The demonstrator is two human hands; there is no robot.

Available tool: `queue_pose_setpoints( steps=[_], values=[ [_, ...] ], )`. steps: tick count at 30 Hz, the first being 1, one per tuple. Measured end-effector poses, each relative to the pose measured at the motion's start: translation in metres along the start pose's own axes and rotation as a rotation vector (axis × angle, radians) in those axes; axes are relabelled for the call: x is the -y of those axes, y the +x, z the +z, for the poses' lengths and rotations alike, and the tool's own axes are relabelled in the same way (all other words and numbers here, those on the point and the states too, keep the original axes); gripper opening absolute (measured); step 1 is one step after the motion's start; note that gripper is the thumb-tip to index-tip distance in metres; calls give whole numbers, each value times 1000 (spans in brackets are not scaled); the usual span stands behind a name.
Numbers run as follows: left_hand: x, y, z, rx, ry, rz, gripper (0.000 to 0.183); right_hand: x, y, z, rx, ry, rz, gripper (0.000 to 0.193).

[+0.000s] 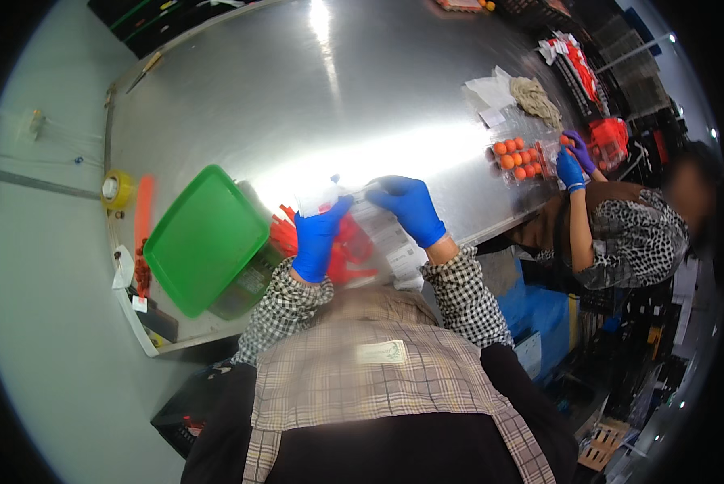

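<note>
My left hand (317,240), in a blue glove, is closed with thumb and fingers pinching white paper labels (318,198) in front of my apron. My right hand (411,208), also blue-gloved, is bent over the other end of these labels with its fingers closed. A strip of white printed labels (402,256) hangs below my right hand toward the table's near edge. Red mesh netting (348,254) lies between and under my hands, partly hidden by them. More red strips (283,230) stick out left of my left hand.
On the metal table (297,105), a green tray (207,242) lies left, beside a yellow tape roll (117,189). A knife (144,71) rests far left. At right, a co-worker's gloved hands (572,165) handle packs of orange round fruit (517,159) near a crumpled cloth (534,98).
</note>
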State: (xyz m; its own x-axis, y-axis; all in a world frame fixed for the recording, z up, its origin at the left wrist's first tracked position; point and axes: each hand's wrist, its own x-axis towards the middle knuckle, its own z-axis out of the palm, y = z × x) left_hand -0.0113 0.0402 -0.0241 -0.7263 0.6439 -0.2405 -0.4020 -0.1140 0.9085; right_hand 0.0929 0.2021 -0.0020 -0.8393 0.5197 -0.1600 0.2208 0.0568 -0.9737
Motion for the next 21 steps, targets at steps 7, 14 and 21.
queue_pose_setpoints(
  steps=[7,14,21],
  values=[
    [42,10,-35,140,-267,-165,29,-16,-9,6,-56,283,165,14],
    [9,-1,-9,-76,-252,-237,26,1,-10,16,11,305,161,17],
    [27,14,-36,375,-556,-243,29,-8,-2,7,46,216,173,21]
  ],
)
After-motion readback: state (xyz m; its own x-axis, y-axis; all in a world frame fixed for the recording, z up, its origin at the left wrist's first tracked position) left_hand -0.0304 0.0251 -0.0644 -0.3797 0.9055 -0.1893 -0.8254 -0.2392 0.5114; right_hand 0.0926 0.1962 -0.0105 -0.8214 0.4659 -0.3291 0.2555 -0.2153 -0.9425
